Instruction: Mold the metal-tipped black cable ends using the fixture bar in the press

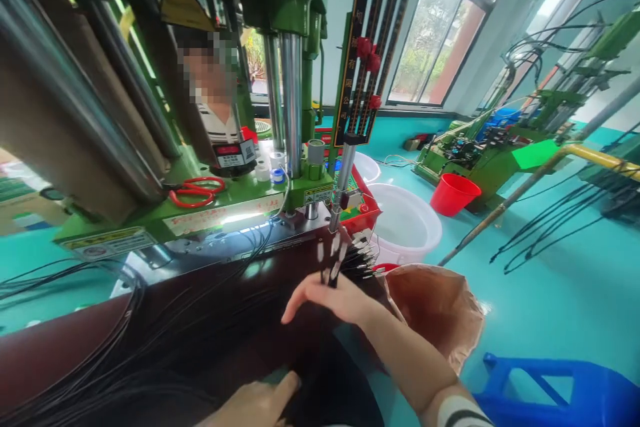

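Observation:
My right hand (343,297) is raised over the right end of the dark table, gripping several black cables (333,277). Their silvery connector ends stick up above its fingers, blurred, while the thumb stretches to the left. Low at the bottom edge, my left hand (257,403) is curled in front of dark clothing; what its fingers hold, if anything, I cannot make out. Just behind my right hand lies a bundle of cables with metal tips (360,260). More long black cables (125,360) spread over the left of the table (30,367).
A green press machine (300,190) stands behind the table, with red-handled scissors (195,192) on its bed. To the right are a brown paper-lined container (435,310), a white tub (405,217), a red bucket (455,195) and a blue stool (560,390).

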The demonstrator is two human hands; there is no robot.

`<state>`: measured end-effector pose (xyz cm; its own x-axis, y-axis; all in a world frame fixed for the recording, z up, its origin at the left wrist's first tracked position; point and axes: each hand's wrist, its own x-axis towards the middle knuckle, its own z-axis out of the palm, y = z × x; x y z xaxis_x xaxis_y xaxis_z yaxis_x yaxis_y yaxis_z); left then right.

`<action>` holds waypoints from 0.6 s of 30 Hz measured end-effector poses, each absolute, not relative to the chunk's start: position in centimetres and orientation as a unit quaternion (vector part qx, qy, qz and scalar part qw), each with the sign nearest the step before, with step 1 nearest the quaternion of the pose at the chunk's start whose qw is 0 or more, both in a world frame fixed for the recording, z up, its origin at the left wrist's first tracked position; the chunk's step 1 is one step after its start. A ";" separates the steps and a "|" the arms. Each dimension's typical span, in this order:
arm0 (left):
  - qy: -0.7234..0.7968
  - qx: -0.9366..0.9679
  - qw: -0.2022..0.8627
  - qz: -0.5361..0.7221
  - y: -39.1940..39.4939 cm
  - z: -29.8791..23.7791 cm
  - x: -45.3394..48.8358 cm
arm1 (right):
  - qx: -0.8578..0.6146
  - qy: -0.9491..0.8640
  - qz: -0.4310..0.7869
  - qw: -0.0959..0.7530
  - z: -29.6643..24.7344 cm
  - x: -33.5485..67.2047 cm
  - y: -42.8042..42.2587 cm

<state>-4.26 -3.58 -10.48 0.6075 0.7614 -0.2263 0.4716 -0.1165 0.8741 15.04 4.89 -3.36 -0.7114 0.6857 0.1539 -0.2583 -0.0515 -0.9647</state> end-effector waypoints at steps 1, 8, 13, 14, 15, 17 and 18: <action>0.391 0.687 0.590 0.164 -3.8 -10.5 -3.8 | -0.166 -0.642 0.686 0.300 -3.9 14.4 4.3; 0.308 0.267 0.763 0.501 -3.4 -9.7 1.4 | -0.208 -0.623 0.703 0.272 -6.9 11.2 4.6; 0.370 0.292 0.738 0.482 -3.2 -9.9 3.1 | -0.190 -0.645 0.677 0.300 -3.3 11.2 8.0; 0.376 0.299 0.734 0.480 -3.0 -9.9 3.1 | -0.190 -0.694 0.652 0.237 -2.4 11.4 8.6; 0.377 0.299 0.732 0.481 -2.9 -9.9 3.2 | -0.191 -0.739 0.623 0.171 -1.7 11.6 9.1; 0.372 0.286 0.735 0.489 -2.6 -9.7 3.1 | -0.186 -0.795 0.572 0.077 -0.9 11.9 9.6; 0.370 0.277 0.738 0.493 -2.4 -9.6 3.0 | -0.181 -0.808 0.558 0.055 -0.9 12.0 9.7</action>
